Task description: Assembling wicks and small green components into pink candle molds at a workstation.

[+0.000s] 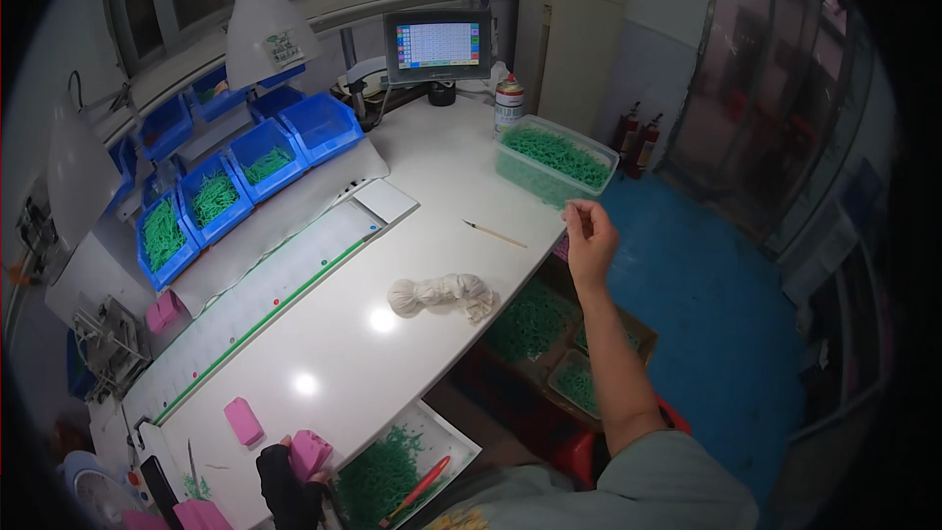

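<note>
My left hand (285,486), in a black glove with bare fingertips, grips a pink block (310,452) at the table's near edge. Left of it lies a second pink block (243,421) on the white tabletop. My right arm reaches far out to the right. There my right hand (592,236) is closed in a pinch beside a clear plastic tub (559,187) heaped with thin green pieces (555,154). What its fingertips hold, if anything, is too small to make out. Below my left hand, an open drawer (453,430) contains more green bits and a red-handled tool (420,487).
A bundled white cloth (442,294) and a thin brush (495,234) lie mid-table. Blue bins (267,159), some with green pieces, line the back left under white lamps (267,27). A monitor (438,45) and a spray can (508,106) stand at the far end. Boxes (579,383) sit below the right edge.
</note>
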Demonstrator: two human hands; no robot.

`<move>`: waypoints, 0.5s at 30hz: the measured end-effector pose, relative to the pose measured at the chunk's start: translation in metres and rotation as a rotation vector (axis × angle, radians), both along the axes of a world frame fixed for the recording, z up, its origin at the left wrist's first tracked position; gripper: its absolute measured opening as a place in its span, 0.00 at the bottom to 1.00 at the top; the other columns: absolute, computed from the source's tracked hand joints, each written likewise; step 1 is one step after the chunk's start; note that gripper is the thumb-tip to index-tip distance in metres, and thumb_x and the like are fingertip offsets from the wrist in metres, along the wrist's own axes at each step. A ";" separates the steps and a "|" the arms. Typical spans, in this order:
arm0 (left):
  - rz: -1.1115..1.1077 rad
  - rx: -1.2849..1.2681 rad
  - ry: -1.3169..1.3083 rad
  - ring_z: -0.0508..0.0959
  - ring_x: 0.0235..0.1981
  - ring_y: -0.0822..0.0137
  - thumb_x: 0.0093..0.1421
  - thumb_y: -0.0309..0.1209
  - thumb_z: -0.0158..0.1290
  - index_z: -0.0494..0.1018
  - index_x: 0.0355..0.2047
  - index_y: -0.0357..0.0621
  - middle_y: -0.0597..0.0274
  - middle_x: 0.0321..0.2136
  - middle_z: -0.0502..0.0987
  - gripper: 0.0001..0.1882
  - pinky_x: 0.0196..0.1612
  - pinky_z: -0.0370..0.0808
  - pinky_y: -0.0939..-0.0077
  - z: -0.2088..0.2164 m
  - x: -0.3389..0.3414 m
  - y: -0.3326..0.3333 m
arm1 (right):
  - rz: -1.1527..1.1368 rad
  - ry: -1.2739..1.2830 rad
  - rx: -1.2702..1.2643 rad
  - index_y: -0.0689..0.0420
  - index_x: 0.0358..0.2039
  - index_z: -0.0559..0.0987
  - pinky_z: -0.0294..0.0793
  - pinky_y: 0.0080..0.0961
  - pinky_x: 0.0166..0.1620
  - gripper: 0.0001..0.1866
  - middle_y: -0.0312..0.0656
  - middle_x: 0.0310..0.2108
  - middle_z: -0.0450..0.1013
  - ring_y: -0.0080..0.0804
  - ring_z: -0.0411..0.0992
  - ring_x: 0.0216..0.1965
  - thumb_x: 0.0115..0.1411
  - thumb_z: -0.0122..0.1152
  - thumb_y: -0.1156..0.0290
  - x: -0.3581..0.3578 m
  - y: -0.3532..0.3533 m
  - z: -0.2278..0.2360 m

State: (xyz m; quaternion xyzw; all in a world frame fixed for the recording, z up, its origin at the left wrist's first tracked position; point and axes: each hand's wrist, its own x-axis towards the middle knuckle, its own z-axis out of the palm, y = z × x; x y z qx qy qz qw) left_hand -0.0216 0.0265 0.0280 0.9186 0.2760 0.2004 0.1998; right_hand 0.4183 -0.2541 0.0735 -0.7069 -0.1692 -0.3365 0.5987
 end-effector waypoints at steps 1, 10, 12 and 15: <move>0.014 -0.039 -0.002 0.71 0.44 0.51 0.34 0.31 0.67 0.67 0.52 0.36 0.52 0.39 0.69 0.41 0.50 0.69 0.61 0.000 0.002 0.000 | -0.071 -0.011 -0.036 0.60 0.34 0.79 0.71 0.16 0.30 0.05 0.35 0.26 0.76 0.17 0.72 0.27 0.60 0.61 0.72 0.012 -0.001 0.004; -0.079 0.076 -0.017 0.71 0.43 0.51 0.35 0.27 0.63 0.67 0.50 0.37 0.52 0.38 0.68 0.37 0.49 0.69 0.61 -0.006 0.005 0.004 | -0.441 -0.084 -0.460 0.59 0.36 0.79 0.74 0.30 0.35 0.07 0.45 0.29 0.78 0.43 0.76 0.29 0.60 0.57 0.70 0.156 0.005 0.027; -0.058 0.067 -0.042 0.71 0.43 0.51 0.35 0.28 0.63 0.67 0.49 0.37 0.52 0.38 0.68 0.36 0.49 0.69 0.62 -0.012 0.000 0.005 | -0.293 -0.077 -0.401 0.59 0.37 0.80 0.74 0.30 0.35 0.08 0.46 0.30 0.78 0.44 0.76 0.29 0.60 0.57 0.70 0.140 0.015 0.024; -0.048 -0.024 -0.142 0.72 0.42 0.54 0.36 0.27 0.63 0.68 0.47 0.37 0.53 0.37 0.69 0.34 0.48 0.69 0.64 -0.017 -0.003 0.002 | 0.078 -0.004 -0.373 0.59 0.37 0.80 0.75 0.32 0.35 0.09 0.46 0.28 0.78 0.44 0.76 0.28 0.60 0.58 0.68 0.063 0.048 0.021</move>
